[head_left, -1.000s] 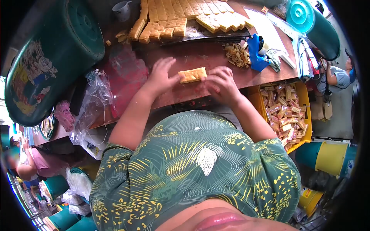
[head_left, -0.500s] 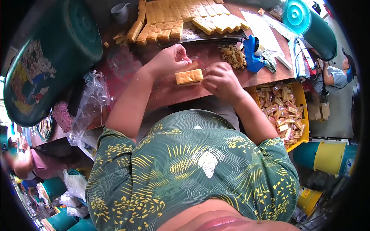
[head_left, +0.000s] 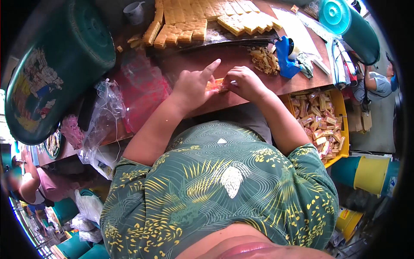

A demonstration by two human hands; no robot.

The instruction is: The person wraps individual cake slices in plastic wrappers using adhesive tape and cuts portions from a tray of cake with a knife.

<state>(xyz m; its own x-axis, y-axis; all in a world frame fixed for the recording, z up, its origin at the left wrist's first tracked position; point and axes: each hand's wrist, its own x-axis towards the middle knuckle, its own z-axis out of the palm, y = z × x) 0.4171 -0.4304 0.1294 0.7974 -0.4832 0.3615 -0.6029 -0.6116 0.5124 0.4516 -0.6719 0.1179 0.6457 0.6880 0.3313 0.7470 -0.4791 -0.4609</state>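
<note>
A cake slice [head_left: 214, 85] in a clear wrapper with reddish print is held between my two hands above the brown table. My left hand [head_left: 192, 88] grips its left end, with the index finger stretched out and away from it. At the right end, the fingertips of my right hand [head_left: 246, 83] are pinched on the wrapper. Both hands hide much of the slice. Beyond them, rows of bare cake slices [head_left: 185, 32] lie on a dark tray [head_left: 220, 38]. To my left on the table is a stack of clear, red-printed wrappers [head_left: 142, 86].
A blue tape dispenser [head_left: 285, 58] stands beside a heap of cake scraps [head_left: 264, 60]. At my right, a yellow crate [head_left: 343, 125] holds many wrapped slices. A large green bin [head_left: 56, 73] leans at the left. Other people [head_left: 377, 84] are on both sides.
The slice, bare-looking on the table before, is now lifted and wrapped in printed plastic. My left hand has moved down onto it, and the right has closed on its end.
</note>
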